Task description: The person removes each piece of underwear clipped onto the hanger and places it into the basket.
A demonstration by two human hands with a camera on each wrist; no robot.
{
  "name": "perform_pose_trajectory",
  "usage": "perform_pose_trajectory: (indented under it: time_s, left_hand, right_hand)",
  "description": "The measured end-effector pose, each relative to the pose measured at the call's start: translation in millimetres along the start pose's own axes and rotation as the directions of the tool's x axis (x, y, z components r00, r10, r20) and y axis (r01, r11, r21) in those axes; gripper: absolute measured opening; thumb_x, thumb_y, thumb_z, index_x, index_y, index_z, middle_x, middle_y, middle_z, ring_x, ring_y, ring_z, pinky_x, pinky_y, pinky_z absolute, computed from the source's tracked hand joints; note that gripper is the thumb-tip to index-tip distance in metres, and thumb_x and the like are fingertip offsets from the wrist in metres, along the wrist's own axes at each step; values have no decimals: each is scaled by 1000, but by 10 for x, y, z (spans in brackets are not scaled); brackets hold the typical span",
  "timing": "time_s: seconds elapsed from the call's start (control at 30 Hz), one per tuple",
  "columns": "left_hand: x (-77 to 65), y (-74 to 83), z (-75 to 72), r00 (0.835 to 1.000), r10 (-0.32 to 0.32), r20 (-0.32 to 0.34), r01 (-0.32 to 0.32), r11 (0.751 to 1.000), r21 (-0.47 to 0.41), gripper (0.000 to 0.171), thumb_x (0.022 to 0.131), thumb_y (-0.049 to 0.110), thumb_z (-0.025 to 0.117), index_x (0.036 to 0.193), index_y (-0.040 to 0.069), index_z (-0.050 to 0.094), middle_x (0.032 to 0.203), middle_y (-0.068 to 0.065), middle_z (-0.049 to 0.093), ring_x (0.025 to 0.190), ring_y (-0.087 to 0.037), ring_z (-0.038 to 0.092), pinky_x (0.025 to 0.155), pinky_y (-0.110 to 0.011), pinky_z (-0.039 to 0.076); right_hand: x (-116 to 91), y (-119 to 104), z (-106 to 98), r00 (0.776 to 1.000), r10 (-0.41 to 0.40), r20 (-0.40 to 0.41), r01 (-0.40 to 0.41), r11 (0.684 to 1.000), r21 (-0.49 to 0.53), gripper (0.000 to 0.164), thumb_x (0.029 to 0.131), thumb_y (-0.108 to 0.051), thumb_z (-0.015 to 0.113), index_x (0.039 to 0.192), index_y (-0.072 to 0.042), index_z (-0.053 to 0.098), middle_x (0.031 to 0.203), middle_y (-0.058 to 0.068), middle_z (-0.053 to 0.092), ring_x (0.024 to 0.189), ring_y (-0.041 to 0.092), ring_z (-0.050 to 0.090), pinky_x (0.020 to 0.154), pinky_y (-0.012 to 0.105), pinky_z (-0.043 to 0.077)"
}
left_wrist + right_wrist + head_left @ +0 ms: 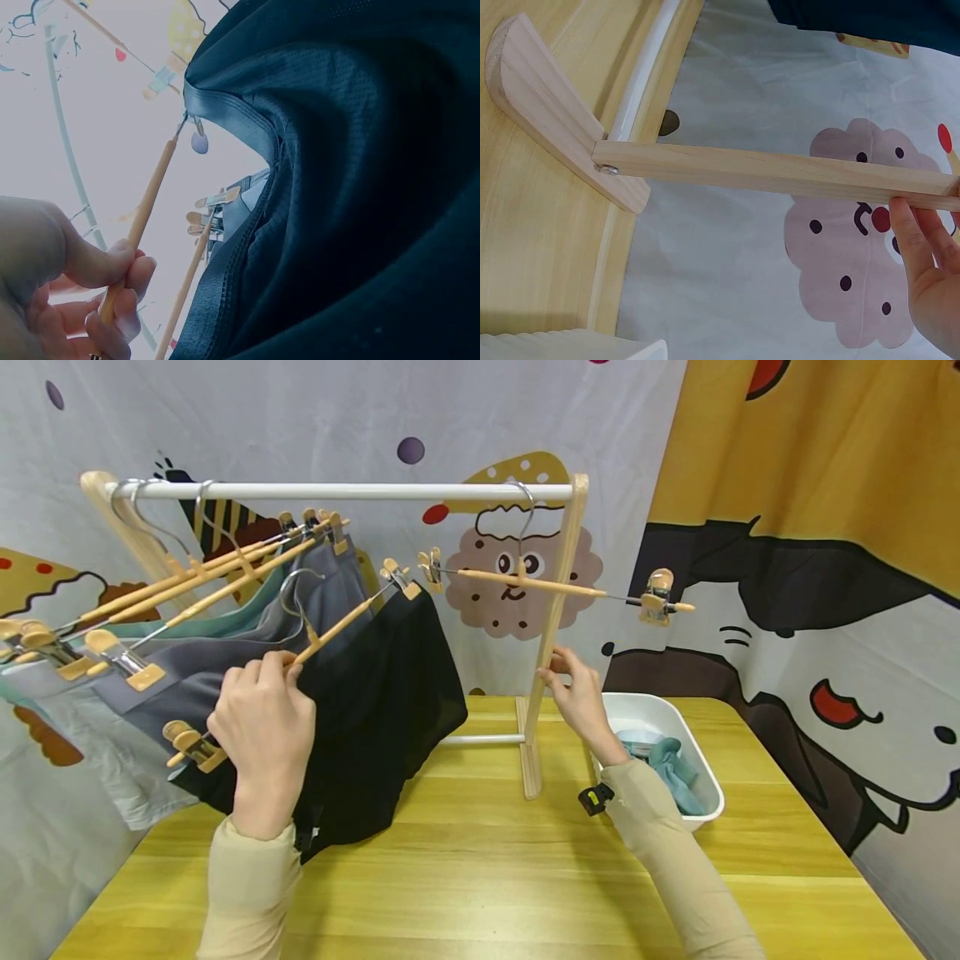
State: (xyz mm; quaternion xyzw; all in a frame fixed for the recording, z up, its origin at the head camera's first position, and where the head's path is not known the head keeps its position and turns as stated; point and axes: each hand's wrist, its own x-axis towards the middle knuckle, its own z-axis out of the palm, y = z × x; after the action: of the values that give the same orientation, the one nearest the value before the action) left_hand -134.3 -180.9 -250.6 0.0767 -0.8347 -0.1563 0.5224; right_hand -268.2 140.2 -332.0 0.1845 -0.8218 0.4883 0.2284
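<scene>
My left hand (pixel 262 727) grips the wooden rod of a clip hanger (pixel 341 631), its metal hook pointing up, off the rail. From that hanger's clips hang black shorts (pixel 382 710), and their waistband curves beside the rod in the left wrist view. In that view my thumb and fingers (pixel 135 277) pinch the rod. My right hand (pixel 581 693) holds the rack's right wooden upright (pixel 551 627) partway up, thumb on the near side. Above it, a bare clip hanger (pixel 558 585) hooks over the white rail (pixel 337 491).
Several clip hangers bearing grey and teal garments (pixel 217 643) crowd the rail's left end. A white basin (pixel 708 802) with a teal cloth (pixel 675 772) stands right of the rack on the wooden table (pixel 480 893). A printed curtain (pixel 300 410) hangs behind.
</scene>
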Motion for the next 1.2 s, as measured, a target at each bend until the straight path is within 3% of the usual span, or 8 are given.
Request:
perform_pose_trajectory:
  time_s: [0.17,0.4,0.53,0.63,0.77,0.97,1.07,1.2]
  left_hand:
    - [-78,-5,-28,1000,11,21,-11,1000,-19,19,94,11,53,91,0,68,79,-19,66,75,-42,56,53,-57,41]
    - [-171,50,-43,996,84,20,-83,994,-76,15,92,11,57,89,2,69,76,-18,67,71,-40,57,52,-54,42]
    - [-213,74,-33,990,115,77,-102,982,-157,7,87,7,64,87,3,70,76,-15,69,70,-37,60,55,-51,44]
    - [-245,83,-16,982,140,128,-111,971,-213,4,83,5,69,86,4,71,75,-14,70,68,-33,61,55,-48,44]
    - [-273,94,13,970,180,164,-135,957,-255,4,82,6,71,86,6,72,72,-12,70,63,-31,60,53,-45,43]
    - [-292,117,33,952,228,205,-165,944,-285,4,80,8,73,85,9,73,70,-9,69,61,-27,59,52,-43,43]
    - [-295,137,38,940,252,231,-179,938,-298,5,80,9,73,85,10,73,69,-7,68,61,-24,58,52,-41,43]
    - [-290,169,45,926,282,251,-192,924,-331,6,79,9,74,85,11,73,70,-6,69,61,-21,58,53,-38,44]
  right_hand:
    - [1,-1,-1,1000,-6,-11,6,1000,5,33,91,-12,63,122,-4,59,110,23,67,101,34,66,80,44,57]
    - [-21,-35,-13,1000,28,0,-28,1000,-12,33,92,-15,62,122,-2,60,111,23,67,102,35,65,81,45,56]
    - [-64,-118,-28,999,41,20,-39,997,-69,35,95,-20,58,122,1,60,113,25,65,107,36,63,86,46,55]
    - [-109,-226,-48,999,41,26,-38,995,-95,43,97,-23,53,134,0,50,123,24,59,111,36,61,89,46,54]
    - [-165,-394,-80,999,-13,-44,7,993,-119,45,98,-20,51,138,1,45,129,23,56,111,36,60,90,46,53]
    - [-213,-617,-145,979,-123,-162,106,988,-108,26,96,-8,52,117,5,58,111,23,57,101,36,59,85,46,52]
    - [-228,-702,-176,984,-122,-128,113,991,-78,24,97,-10,50,112,6,59,106,22,59,98,35,60,83,46,52]
    - [-253,-803,-240,1000,-13,22,13,1000,2,39,102,-31,42,122,-1,57,114,18,64,104,30,61,86,44,51]
